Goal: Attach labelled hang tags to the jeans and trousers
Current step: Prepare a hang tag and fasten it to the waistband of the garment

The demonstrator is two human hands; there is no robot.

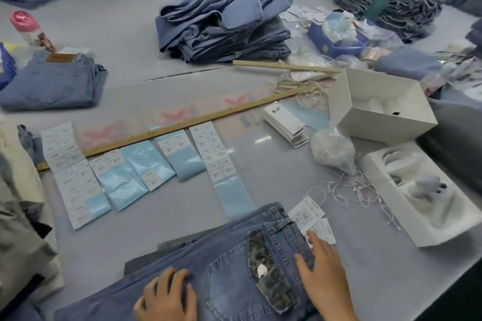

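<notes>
At the far left of the surface (pixel 125 21) I see a folded pair of jeans (pixel 52 83) with a brown waist patch, and a pink-capped bottle (pixel 28 28) just behind it. Nearer me, strips of label sheets (pixel 146 164) lie side by side against a long wooden ruler (pixel 182 125). Behind them stands a tall stack of folded blue trousers (pixel 224 18). At the near edge lies the pair of jeans being worked on (pixel 234 255), back pocket up. My left hand (pixel 167 294) rests on it, fingers curled down onto the denim; I cannot tell whether it grips the cloth. My right hand (pixel 323 263) lies flat at the waistband, fingers straight, fingertips touching the hang tags (pixel 310 214) beside the belt loop. Their string (pixel 319 190) loops up from them. Further right are a pile of blank tags (pixel 287 125), a clear bag (pixel 331 148), loose strings (pixel 357 190) and two white boxes (pixel 380 107).
</notes>
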